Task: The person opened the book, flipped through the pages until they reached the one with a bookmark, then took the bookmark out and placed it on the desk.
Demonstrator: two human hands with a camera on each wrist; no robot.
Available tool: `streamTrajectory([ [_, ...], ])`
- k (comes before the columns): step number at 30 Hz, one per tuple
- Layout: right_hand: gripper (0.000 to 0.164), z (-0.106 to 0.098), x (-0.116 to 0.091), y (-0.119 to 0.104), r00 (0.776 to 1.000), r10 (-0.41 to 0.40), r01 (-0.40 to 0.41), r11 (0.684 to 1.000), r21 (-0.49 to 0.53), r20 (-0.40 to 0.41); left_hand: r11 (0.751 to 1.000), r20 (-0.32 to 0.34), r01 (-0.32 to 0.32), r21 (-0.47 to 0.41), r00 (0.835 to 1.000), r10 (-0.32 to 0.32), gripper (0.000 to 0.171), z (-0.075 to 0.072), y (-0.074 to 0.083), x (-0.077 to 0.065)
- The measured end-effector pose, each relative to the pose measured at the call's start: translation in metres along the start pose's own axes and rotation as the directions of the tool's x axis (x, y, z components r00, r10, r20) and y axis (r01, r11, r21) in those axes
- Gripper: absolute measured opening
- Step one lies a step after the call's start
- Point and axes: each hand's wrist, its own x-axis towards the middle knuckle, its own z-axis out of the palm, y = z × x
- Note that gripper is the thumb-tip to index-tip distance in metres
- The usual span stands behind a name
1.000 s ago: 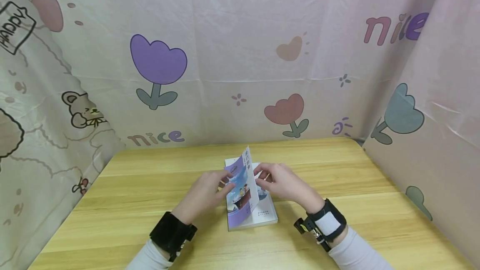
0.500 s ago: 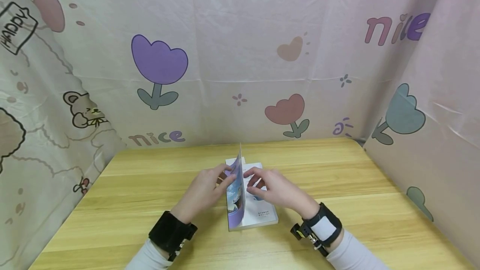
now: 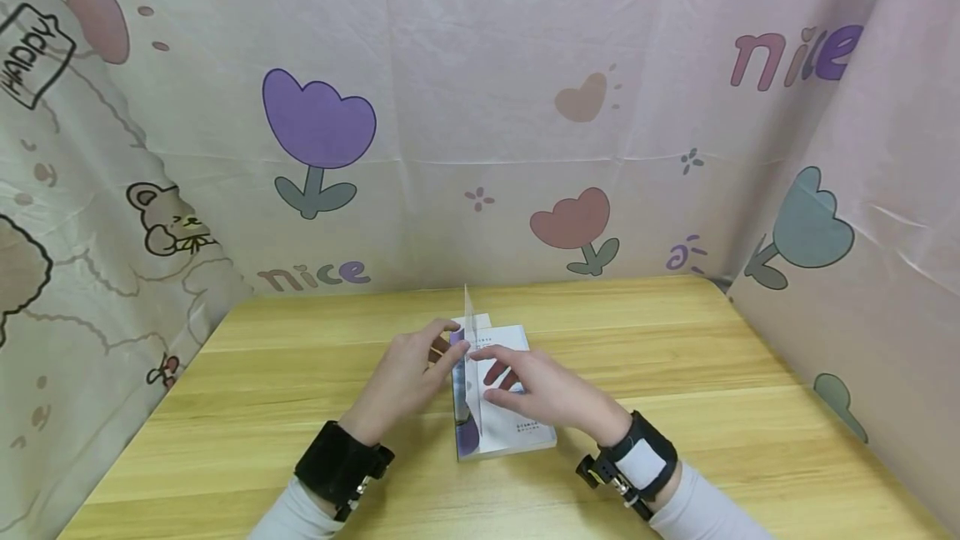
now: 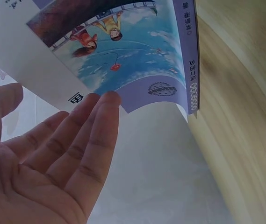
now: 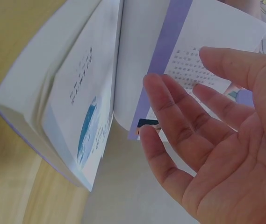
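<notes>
The book [image 3: 517, 437] lies open on the bench [image 3: 300, 357], lower centre of the frame, its raised cover [image 4: 137, 60] flanked by the left hand [image 3: 405, 373] and right hand [image 3: 551, 390] (both loosely extended, gripping nothing), presumably to steady it.

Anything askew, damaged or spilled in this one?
Nothing stands out. The book lies on the table, its raised cover bowed, which seems normal for one being turned; no tear or spill shows.
</notes>
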Motion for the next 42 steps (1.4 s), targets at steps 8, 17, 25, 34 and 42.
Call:
streamTrajectory([
  [8, 0.057, 0.005, 0.001, -0.002, 0.999, -0.02, 0.019, 1.0, 0.022, 0.044, 0.999, -0.016, -0.011, -0.032, 1.0, 0.011, 0.043, -0.005, 0.0, 0.0],
  [17, 0.05, 0.011, 0.002, -0.002, 0.997, -0.046, 0.045, 0.999, 0.003, 0.066, 1.0, -0.043, 0.026, -0.01, 0.999, -0.027, 0.044, -0.009, -0.003, 0.001],
  [25, 0.04, 0.012, 0.001, -0.005, 0.996, -0.044, 0.045, 0.999, -0.013, 0.079, 0.97, -0.073, -0.011, 0.241, 0.997, 0.03, 0.044, -0.009, -0.008, -0.001],
  [34, 0.039, 0.014, 0.001, -0.004, 0.993, -0.075, 0.074, 0.997, 0.012, 0.09, 0.936, -0.02, -0.101, 0.338, 0.993, 0.114, 0.042, -0.007, -0.015, -0.002],
  [42, 0.04, 0.012, 0.0, -0.002, 0.995, -0.015, 0.018, 0.999, -0.026, 0.101, 0.921, 0.07, -0.129, 0.368, 0.991, 0.111, 0.04, -0.004, -0.019, -0.003],
])
